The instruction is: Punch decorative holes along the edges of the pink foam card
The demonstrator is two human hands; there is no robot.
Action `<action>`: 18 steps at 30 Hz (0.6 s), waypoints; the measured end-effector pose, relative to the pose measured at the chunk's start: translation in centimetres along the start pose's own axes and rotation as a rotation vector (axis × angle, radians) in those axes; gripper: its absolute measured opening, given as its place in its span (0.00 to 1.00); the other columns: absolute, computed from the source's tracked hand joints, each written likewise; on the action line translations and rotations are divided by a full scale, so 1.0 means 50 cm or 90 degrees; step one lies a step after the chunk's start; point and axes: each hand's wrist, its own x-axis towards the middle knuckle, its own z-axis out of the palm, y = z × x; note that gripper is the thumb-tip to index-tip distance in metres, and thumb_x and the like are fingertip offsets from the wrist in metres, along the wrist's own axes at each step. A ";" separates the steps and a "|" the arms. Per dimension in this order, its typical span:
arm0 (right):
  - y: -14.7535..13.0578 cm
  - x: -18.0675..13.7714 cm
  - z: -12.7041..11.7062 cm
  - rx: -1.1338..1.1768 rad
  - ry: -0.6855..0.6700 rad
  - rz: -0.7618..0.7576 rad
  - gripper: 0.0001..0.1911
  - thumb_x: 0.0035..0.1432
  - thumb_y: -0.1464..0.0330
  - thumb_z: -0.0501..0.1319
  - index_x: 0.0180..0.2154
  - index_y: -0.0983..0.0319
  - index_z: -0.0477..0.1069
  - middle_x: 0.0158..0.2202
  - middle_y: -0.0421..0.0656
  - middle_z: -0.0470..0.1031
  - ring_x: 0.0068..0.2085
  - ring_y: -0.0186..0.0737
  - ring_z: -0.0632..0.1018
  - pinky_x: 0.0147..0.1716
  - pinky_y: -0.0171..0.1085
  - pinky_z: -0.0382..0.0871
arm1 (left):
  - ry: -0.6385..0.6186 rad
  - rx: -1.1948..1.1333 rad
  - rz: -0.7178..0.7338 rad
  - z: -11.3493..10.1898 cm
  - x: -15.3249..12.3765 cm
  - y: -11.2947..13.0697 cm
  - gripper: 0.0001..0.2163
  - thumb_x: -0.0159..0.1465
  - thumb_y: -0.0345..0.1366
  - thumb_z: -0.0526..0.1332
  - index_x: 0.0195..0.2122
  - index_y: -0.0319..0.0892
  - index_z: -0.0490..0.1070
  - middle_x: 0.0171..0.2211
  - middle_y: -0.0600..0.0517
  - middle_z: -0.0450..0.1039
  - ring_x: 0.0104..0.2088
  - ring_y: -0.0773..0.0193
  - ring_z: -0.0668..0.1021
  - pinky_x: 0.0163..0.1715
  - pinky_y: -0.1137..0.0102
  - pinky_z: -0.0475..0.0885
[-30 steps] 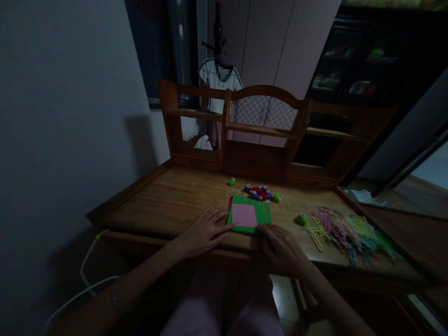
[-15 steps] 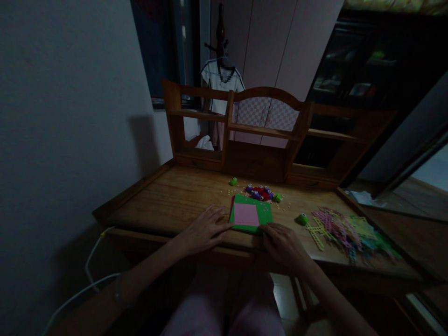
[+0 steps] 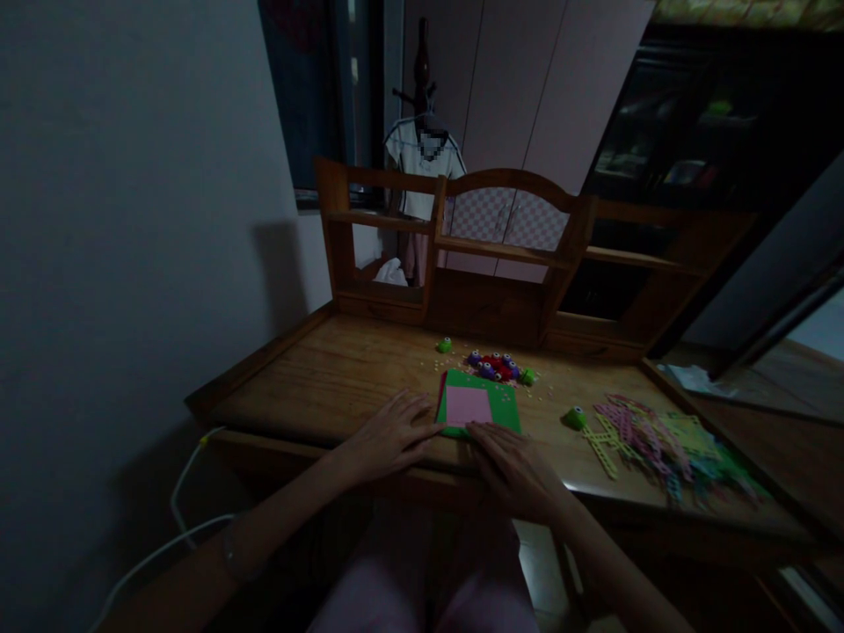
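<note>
A pink paper square [image 3: 469, 405] lies on a green sheet [image 3: 506, 409] near the front edge of the desk, with a thin red edge showing under the sheet's left side. My left hand [image 3: 394, 435] rests on the desk just left of the sheets, fingers spread, its thumb at the pink square's lower left corner. Across the lower edge of the pink square and green sheet lies my right hand [image 3: 515, 462], its fingers stretched out flat. Tiny pale bits are scattered on the green sheet's upper right.
Behind the sheets sit several purple and red pieces with eyes [image 3: 491, 366]. Green eyed pieces [image 3: 444, 345] lie around them. A heap of coloured plastic strips [image 3: 652, 440] covers the desk's right side. A wooden shelf unit [image 3: 491, 255] stands along the back.
My right hand has slid left along the sheets' lower edge, from the green sheet's right corner to the pink square. My left hand stays in about the same place beside them.
</note>
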 end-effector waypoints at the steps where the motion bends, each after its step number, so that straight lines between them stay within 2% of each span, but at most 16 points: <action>1: 0.006 -0.006 0.001 -0.004 0.002 0.007 0.24 0.63 0.72 0.51 0.61 0.63 0.55 0.55 0.49 0.66 0.56 0.45 0.68 0.56 0.48 0.63 | -0.001 -0.002 0.001 0.001 0.000 0.000 0.19 0.65 0.39 0.53 0.58 0.54 0.61 0.58 0.50 0.57 0.60 0.55 0.58 0.61 0.52 0.50; 10: 0.040 -0.044 -0.011 -0.033 0.025 0.027 0.22 0.62 0.72 0.51 0.58 0.63 0.59 0.50 0.51 0.70 0.51 0.46 0.72 0.51 0.48 0.67 | -0.015 -0.005 -0.002 -0.004 0.000 0.001 0.18 0.64 0.39 0.54 0.57 0.52 0.63 0.58 0.49 0.59 0.60 0.54 0.58 0.61 0.51 0.50; 14: 0.041 -0.046 -0.006 -0.030 0.034 0.039 0.22 0.61 0.71 0.51 0.58 0.63 0.60 0.50 0.51 0.71 0.50 0.47 0.72 0.50 0.49 0.67 | -0.002 -0.010 -0.004 -0.010 0.021 0.034 0.18 0.65 0.40 0.53 0.55 0.45 0.64 0.58 0.46 0.59 0.61 0.54 0.58 0.62 0.53 0.47; 18: 0.040 -0.047 -0.002 -0.028 0.030 0.046 0.23 0.60 0.71 0.52 0.58 0.63 0.59 0.50 0.51 0.70 0.50 0.47 0.72 0.51 0.48 0.66 | 0.002 -0.059 0.060 0.011 0.056 0.079 0.21 0.67 0.40 0.49 0.59 0.41 0.57 0.60 0.45 0.59 0.62 0.56 0.57 0.63 0.54 0.46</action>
